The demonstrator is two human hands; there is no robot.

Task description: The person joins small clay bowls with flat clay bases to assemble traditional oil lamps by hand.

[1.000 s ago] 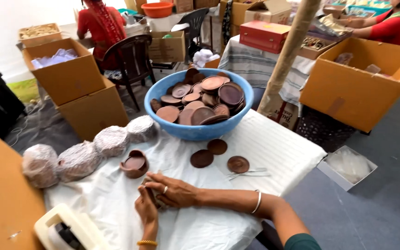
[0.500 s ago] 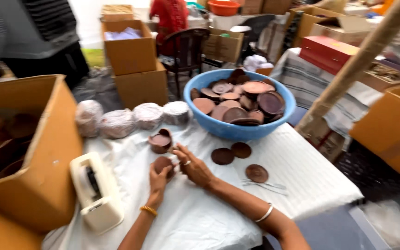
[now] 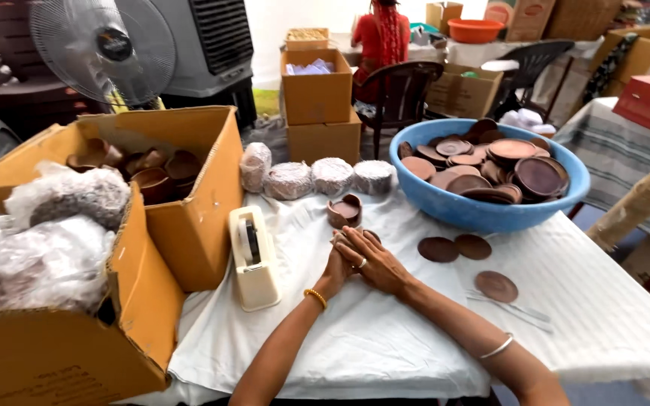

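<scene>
My left hand (image 3: 332, 269), with a gold bangle on the wrist, and my right hand (image 3: 376, 262), with a ring and a silver bangle, are pressed together on the white tablecloth (image 3: 385, 338). Between them is a small brown clay disc (image 3: 372, 235); only its edge shows. My right fingers lie across the left hand. Just beyond the hands stands a small brown clay cup (image 3: 344, 211). Three more clay discs (image 3: 438, 249) lie loose to the right.
A blue bowl (image 3: 490, 219) heaped with clay lids stands at the back right. Left of my hands are a cream tape dispenser (image 3: 253, 259) and an open cardboard box (image 3: 189, 218) of clay cups. Several wrapped bundles (image 3: 291, 180) line the far edge. A person in red (image 3: 381, 37) sits beyond.
My view has swung left and pulled back, bringing the box, the tape dispenser and a fan into sight. My hands have closed together over the disc.
</scene>
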